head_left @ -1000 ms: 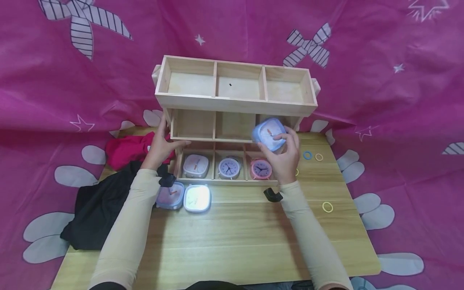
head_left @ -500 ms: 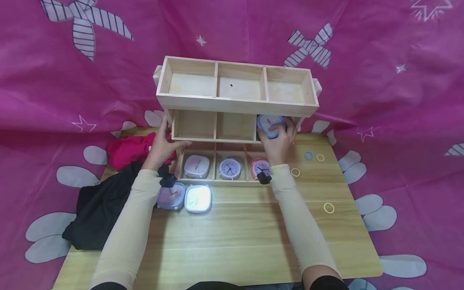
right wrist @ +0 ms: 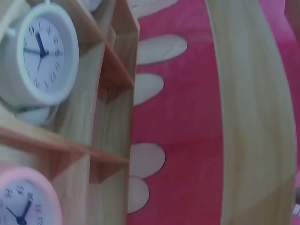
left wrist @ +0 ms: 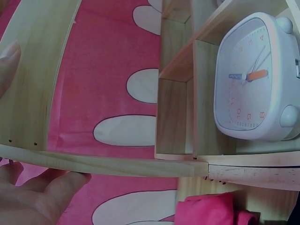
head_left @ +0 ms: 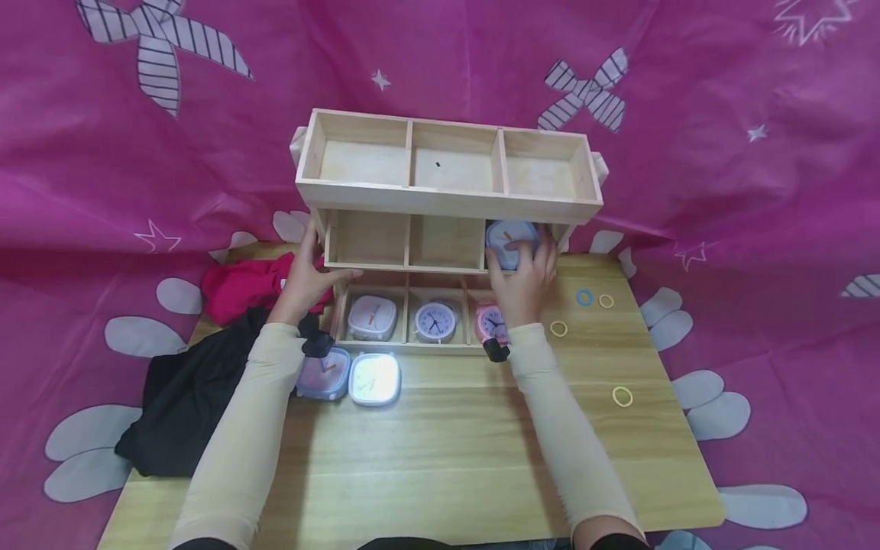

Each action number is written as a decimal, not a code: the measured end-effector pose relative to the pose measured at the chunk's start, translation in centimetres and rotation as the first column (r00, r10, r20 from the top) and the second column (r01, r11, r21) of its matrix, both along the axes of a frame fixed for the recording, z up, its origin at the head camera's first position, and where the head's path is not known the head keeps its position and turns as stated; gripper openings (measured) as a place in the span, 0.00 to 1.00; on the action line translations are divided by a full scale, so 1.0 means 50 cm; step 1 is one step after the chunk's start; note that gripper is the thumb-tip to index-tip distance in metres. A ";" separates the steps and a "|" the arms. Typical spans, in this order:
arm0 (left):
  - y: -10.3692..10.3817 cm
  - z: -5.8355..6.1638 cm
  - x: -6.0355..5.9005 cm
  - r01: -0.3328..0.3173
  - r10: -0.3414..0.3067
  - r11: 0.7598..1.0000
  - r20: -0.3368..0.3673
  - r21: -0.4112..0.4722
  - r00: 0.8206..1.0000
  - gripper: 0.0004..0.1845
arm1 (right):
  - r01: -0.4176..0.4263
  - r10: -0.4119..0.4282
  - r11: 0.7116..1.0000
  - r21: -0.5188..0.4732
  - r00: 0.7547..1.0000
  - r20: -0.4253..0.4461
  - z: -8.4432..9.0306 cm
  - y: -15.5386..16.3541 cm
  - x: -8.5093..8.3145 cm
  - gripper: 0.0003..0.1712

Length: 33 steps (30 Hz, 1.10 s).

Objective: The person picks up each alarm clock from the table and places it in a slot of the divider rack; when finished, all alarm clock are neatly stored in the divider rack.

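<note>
Sorting looks roughly half done, judging by how the three-tier pale wooden rack (head_left: pixel 447 200) is filled. Its bottom tier holds a white square alarm clock (head_left: pixel 372 317) on the left, a lilac round alarm clock (head_left: pixel 435 321) in the middle and a pink round alarm clock (head_left: pixel 490 324) on the right, partly hidden by the right forearm. The right hand (head_left: pixel 524 283) has its fingers curled round a blue square alarm clock (head_left: pixel 512 243), which sits in the right compartment of the middle tier, under the top tier's front edge; whether it rests fully on the shelf floor cannot be told. The left hand (head_left: pixel 307 273) clasps the rack's left side at the middle tier, thumb on the front edge, steadying it. Two more square clocks lie face up on the wooden surface (head_left: pixel 447 443) in front of the rack, one blue (head_left: pixel 325 373) and one white (head_left: pixel 374 378), touching each other. The middle tier's other two compartments and all three top ones show nothing inside
</note>
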<state>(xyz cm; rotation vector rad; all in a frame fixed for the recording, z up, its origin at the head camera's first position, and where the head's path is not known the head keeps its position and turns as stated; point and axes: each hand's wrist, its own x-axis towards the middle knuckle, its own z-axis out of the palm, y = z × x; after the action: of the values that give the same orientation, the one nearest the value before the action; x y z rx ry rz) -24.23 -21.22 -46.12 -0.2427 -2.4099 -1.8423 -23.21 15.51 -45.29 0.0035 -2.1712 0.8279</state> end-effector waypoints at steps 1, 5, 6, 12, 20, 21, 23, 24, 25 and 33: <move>0.000 0.000 -0.001 0.001 -0.001 1.000 0.003 0.001 1.000 0.66 | -0.012 0.012 1.000 -0.001 0.999 -0.036 0.000 -0.006 0.007 0.21; 0.000 -0.001 -0.001 0.007 -0.007 1.000 0.007 0.014 1.000 0.67 | -0.126 0.118 0.992 -0.021 0.970 -0.213 -0.011 -0.048 0.053 0.16; 0.000 -0.002 -0.001 0.009 -0.009 1.000 0.005 0.018 1.000 0.68 | -0.168 0.159 0.986 -0.014 0.957 -0.242 -0.018 -0.062 0.068 0.15; -0.002 -0.003 -0.001 0.001 -0.001 1.000 0.018 0.020 1.000 0.66 | -0.509 0.522 0.845 0.164 0.851 -0.051 -0.113 -0.162 0.161 0.22; 0.003 0.001 -0.001 -0.008 0.008 1.000 0.004 0.011 1.000 0.66 | -0.756 0.563 0.541 0.369 0.651 0.508 -0.239 -0.234 0.243 0.47; 0.003 0.001 -0.001 -0.008 0.008 1.000 0.003 0.010 1.000 0.66 | -0.765 0.536 0.507 0.397 0.641 0.549 -0.250 -0.239 0.249 0.49; 0.003 0.001 -0.001 -0.004 0.004 1.000 -0.002 0.019 1.000 0.66 | -0.773 0.492 0.448 0.449 0.633 0.597 -0.267 -0.245 0.259 0.52; 0.003 0.001 -0.001 -0.003 0.003 1.000 -0.005 0.019 1.000 0.67 | -0.771 0.472 0.427 0.472 0.635 0.611 -0.274 -0.248 0.262 0.52; 0.003 0.001 -0.002 0.000 0.000 1.000 -0.008 0.019 1.000 0.67 | -0.769 0.456 0.412 0.488 0.638 0.621 -0.279 -0.249 0.265 0.52; 0.001 0.000 -0.002 0.000 0.000 1.000 0.013 0.009 1.000 0.65 | -0.698 0.465 0.479 0.532 0.716 0.521 -0.295 -0.249 0.274 0.42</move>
<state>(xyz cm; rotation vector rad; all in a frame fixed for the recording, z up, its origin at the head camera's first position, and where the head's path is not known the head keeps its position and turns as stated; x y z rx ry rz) -24.31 -21.17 -46.11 -0.2309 -2.4095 -1.8608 -9.53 3.07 -60.05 1.1756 -2.7023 0.2674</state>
